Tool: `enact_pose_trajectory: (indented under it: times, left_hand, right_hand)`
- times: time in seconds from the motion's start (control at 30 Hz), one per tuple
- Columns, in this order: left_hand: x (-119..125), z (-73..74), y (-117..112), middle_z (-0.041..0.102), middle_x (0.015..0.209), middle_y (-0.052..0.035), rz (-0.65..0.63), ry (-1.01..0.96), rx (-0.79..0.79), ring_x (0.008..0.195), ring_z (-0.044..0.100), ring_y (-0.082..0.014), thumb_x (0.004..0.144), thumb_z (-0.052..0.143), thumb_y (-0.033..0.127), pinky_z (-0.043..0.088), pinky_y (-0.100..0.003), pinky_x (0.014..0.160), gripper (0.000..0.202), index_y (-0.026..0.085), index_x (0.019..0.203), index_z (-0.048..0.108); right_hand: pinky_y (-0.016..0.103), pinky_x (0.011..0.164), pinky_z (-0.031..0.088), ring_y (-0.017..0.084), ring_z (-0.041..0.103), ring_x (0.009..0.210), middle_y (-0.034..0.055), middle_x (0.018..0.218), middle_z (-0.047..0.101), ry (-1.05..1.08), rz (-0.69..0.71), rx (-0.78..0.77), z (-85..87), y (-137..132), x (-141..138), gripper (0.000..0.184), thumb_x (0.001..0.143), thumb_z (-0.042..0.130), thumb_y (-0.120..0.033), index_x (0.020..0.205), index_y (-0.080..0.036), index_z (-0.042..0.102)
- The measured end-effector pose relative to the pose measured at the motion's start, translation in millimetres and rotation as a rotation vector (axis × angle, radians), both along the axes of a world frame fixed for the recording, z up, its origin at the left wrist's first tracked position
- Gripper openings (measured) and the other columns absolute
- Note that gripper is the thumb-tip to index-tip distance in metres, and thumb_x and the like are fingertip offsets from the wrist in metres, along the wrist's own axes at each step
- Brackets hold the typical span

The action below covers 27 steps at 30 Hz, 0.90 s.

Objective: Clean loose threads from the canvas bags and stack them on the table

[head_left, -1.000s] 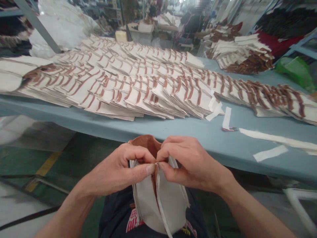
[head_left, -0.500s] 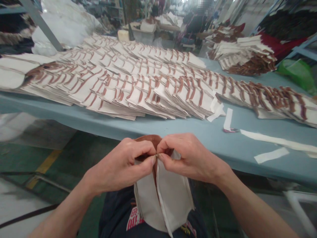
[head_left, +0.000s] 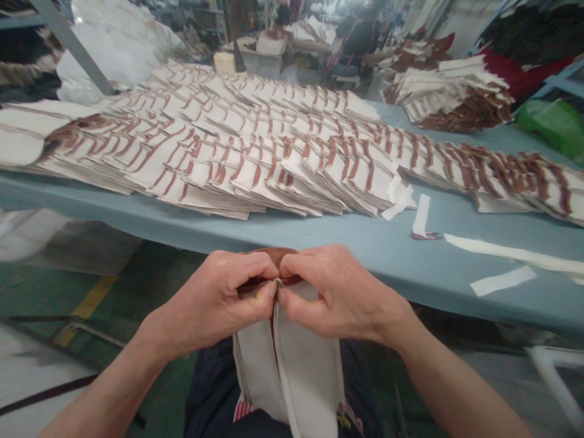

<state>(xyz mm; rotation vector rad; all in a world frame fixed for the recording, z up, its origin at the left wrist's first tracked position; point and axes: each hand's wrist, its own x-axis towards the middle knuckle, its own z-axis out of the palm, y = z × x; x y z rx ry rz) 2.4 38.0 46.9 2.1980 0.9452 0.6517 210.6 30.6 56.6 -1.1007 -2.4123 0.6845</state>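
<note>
Over my lap hangs a cream fabric piece (head_left: 310,359) with a brown inner side, its seam running down the middle. My left hand (head_left: 223,301) pinches the top edge of it just left of the seam. Close against those fingers, my right hand (head_left: 331,292) pinches the same edge on the other side. The thumbs nearly meet at the seam. A brown curved part (head_left: 276,258) of the piece shows behind the fingers. What lies between the fingertips is mostly hidden.
Overlapping rows of cream pieces with brown bands (head_left: 255,164) cover much of the blue table (head_left: 191,234). White strips (head_left: 504,281) and a small purple-handled tool (head_left: 426,235) lie at the right. A stacked pile (head_left: 456,100) and green bag (head_left: 550,125) are farther back.
Both hands and the fabric piece have shifted slightly left in view. The fingers keep pinching the top edge at the seam.
</note>
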Motion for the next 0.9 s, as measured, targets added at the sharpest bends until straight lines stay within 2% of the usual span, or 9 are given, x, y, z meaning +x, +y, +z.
enact_pose_trajectory:
  times: [0.13, 0.3, 0.43, 0.63, 0.73, 0.8, 0.9]
  left_hand:
    - [-5.1, 2.0, 2.6, 0.056, 0.062, 0.007, -0.048, 0.057, 0.011, 0.054, 0.047, -0.0054, 0.086, 0.055, 0.007, 0.032, -0.017, 0.053, 0.018, 0.015, 0.076, 0.067]
    - [-4.1, 10.5, 1.4, 0.062, 0.063, 0.0057, -0.005, 0.077, -0.004, 0.055, 0.052, -0.0066, 0.087, 0.055, 0.009, 0.035, -0.017, 0.055, 0.017, 0.016, 0.078, 0.069]
    - [-1.6, 11.4, 0.5, 0.063, 0.064, 0.0048, 0.015, 0.014, -0.162, 0.056, 0.053, -0.008, 0.092, 0.056, 0.018, 0.039, -0.016, 0.054, 0.019, 0.016, 0.076, 0.067]
    - [-9.2, -1.2, 6.7, 0.061, 0.068, 0.0035, -0.007, -0.075, -0.38, 0.06, 0.051, -0.0091, 0.096, 0.06, 0.03, 0.04, -0.017, 0.055, 0.024, 0.015, 0.079, 0.068]
    - [-18.1, -5.8, 14.5, 0.064, 0.073, 0.0015, -0.042, -0.071, -0.472, 0.065, 0.054, -0.0106, 0.098, 0.059, 0.034, 0.043, -0.017, 0.059, 0.026, 0.014, 0.085, 0.071]
    - [-22.9, -5.3, 19.1, 0.067, 0.076, 0.0002, -0.065, -0.036, -0.476, 0.068, 0.057, -0.0118, 0.1, 0.057, 0.036, 0.044, -0.018, 0.062, 0.029, 0.014, 0.089, 0.074]
    - [-25.5, 0.2, 22.4, 0.069, 0.077, 0.0002, -0.088, 0.052, -0.39, 0.069, 0.058, -0.0121, 0.1, 0.056, 0.034, 0.043, -0.018, 0.062, 0.03, 0.014, 0.091, 0.076]
  right_hand:
    - [0.029, 0.057, 0.027, 0.014, 0.048, 0.055, -0.0005, 0.062, 0.063, 0.022, -0.022, -0.001, -7.6, 0.5, -1.2, 0.013, 0.079, 0.061, -0.02, 0.067, -0.02, 0.055]
    - [0.028, 0.057, 0.027, 0.013, 0.049, 0.056, -0.0014, 0.063, 0.062, 0.062, -0.024, -0.009, -6.4, 1.6, -2.5, 0.013, 0.079, 0.061, -0.019, 0.067, -0.02, 0.055]
    - [0.027, 0.059, 0.03, 0.013, 0.049, 0.058, -0.002, 0.064, 0.061, 0.118, -0.011, 0.006, -4.0, 2.1, -2.0, 0.016, 0.079, 0.061, -0.016, 0.065, -0.02, 0.053]
    - [0.026, 0.057, 0.027, 0.011, 0.042, 0.056, -0.0057, 0.06, 0.051, 0.19, -0.019, -0.108, -11.2, 2.7, -0.4, 0.021, 0.079, 0.059, -0.015, 0.063, -0.02, 0.047]
    - [0.025, 0.056, 0.025, 0.009, 0.04, 0.054, -0.0073, 0.058, 0.047, 0.182, -0.035, -0.15, -15.9, 4.7, -1.9, 0.019, 0.079, 0.059, -0.015, 0.064, -0.02, 0.05]
    - [0.025, 0.056, 0.026, 0.01, 0.041, 0.054, -0.0069, 0.059, 0.048, 0.165, -0.044, -0.161, -18.2, 6.3, -3.5, 0.016, 0.08, 0.06, -0.016, 0.065, -0.02, 0.053]
    - [0.025, 0.058, 0.027, 0.011, 0.043, 0.056, -0.0057, 0.059, 0.052, 0.153, -0.046, -0.163, -19.9, 7.8, -6.6, 0.013, 0.079, 0.061, -0.016, 0.067, -0.019, 0.058]
